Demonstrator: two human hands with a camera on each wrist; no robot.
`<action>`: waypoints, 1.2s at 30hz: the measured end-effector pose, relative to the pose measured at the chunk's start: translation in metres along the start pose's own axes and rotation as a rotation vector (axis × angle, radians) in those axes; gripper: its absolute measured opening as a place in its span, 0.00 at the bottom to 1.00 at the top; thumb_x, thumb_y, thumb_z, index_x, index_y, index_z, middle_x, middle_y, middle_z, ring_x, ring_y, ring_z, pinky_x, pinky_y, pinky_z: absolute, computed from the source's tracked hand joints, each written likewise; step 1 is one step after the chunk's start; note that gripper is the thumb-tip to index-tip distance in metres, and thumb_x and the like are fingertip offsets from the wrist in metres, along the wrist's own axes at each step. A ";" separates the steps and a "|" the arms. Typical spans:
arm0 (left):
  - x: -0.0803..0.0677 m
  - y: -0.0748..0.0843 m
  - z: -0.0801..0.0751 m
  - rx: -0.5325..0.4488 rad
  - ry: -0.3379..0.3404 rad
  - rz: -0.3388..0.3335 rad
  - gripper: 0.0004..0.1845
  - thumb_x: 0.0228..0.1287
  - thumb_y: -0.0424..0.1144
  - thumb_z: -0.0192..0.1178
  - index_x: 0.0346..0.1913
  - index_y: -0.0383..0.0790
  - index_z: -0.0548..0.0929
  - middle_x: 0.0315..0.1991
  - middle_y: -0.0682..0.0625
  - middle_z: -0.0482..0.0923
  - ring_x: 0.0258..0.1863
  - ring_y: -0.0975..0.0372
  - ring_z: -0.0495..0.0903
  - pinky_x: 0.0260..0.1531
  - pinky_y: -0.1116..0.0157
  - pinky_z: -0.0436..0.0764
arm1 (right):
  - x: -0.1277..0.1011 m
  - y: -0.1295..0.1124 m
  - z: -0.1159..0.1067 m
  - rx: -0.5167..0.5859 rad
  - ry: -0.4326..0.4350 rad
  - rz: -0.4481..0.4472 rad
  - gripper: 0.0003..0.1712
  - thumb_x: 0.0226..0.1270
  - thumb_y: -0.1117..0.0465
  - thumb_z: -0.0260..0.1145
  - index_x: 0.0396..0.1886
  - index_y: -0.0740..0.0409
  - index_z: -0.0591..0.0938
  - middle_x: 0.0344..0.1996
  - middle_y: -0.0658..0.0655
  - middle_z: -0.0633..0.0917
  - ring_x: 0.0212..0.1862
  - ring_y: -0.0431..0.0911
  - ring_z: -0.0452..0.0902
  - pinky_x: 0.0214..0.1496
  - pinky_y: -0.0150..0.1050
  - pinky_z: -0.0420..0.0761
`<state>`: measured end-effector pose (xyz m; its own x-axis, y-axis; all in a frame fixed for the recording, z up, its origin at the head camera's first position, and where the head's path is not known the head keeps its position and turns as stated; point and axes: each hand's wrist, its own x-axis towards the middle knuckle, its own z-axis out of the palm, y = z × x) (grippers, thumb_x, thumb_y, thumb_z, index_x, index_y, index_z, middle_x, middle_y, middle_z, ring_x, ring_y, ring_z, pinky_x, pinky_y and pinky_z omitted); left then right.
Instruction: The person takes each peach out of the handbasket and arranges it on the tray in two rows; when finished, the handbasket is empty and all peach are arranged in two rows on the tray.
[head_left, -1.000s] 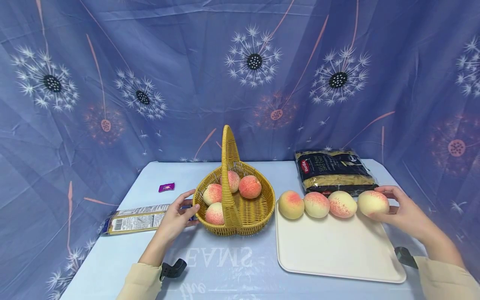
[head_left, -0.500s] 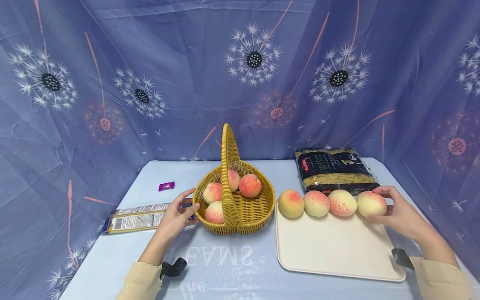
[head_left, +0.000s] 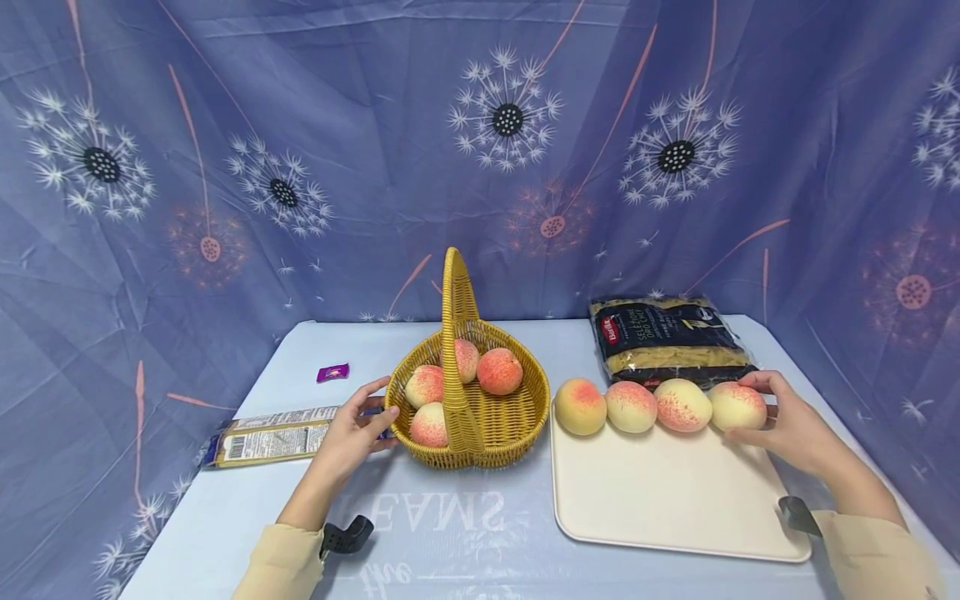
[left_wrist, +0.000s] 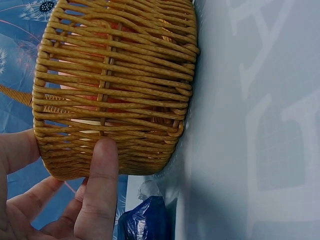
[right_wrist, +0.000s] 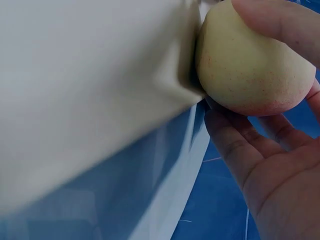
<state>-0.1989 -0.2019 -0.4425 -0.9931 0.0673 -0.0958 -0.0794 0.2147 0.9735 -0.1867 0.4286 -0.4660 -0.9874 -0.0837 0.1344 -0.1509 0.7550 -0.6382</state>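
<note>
Slightly leftward since a second ago, the right hand (head_left: 787,425) slides its peach (head_left: 737,406) against the row on the tray (head_left: 675,500), fingers (right_wrist: 280,25) curled around it. Left hand (head_left: 352,433) rests its loosely bent fingers (left_wrist: 100,190) on the basket (head_left: 480,417) wall.

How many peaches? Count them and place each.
8: four in the basket, one partly behind its handle; four in a row on the tray, the rightmost peach in the right hand.
</note>
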 end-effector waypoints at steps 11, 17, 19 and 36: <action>0.002 -0.002 -0.001 0.006 -0.002 0.000 0.32 0.81 0.34 0.60 0.83 0.46 0.65 0.70 0.31 0.70 0.56 0.51 0.83 0.49 0.56 0.96 | 0.001 -0.001 -0.001 0.002 -0.027 -0.007 0.56 0.55 0.62 0.87 0.74 0.71 0.60 0.63 0.77 0.72 0.54 0.78 0.81 0.40 0.18 0.80; 0.003 -0.004 -0.001 0.003 0.000 0.000 0.32 0.81 0.34 0.60 0.83 0.46 0.65 0.70 0.31 0.70 0.57 0.50 0.83 0.50 0.55 0.96 | 0.000 0.001 -0.003 0.007 -0.074 0.032 0.57 0.58 0.60 0.86 0.77 0.70 0.60 0.67 0.77 0.71 0.54 0.65 0.86 0.40 0.23 0.84; 0.003 -0.004 -0.002 0.001 0.002 0.001 0.32 0.81 0.34 0.60 0.83 0.46 0.66 0.69 0.31 0.70 0.56 0.50 0.83 0.51 0.54 0.96 | -0.001 0.003 -0.006 0.024 -0.092 0.047 0.58 0.60 0.59 0.85 0.79 0.69 0.58 0.67 0.78 0.72 0.52 0.46 0.87 0.40 0.26 0.86; 0.002 -0.003 -0.002 -0.004 -0.004 0.001 0.33 0.81 0.34 0.60 0.83 0.45 0.65 0.70 0.30 0.69 0.57 0.50 0.83 0.50 0.57 0.96 | -0.003 0.003 -0.022 0.039 -0.163 0.094 0.51 0.69 0.58 0.78 0.79 0.73 0.58 0.67 0.82 0.74 0.51 0.31 0.81 0.42 0.26 0.86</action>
<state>-0.2010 -0.2040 -0.4449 -0.9929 0.0711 -0.0953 -0.0784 0.2106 0.9744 -0.1826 0.4453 -0.4517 -0.9915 -0.1206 -0.0492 -0.0566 0.7391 -0.6713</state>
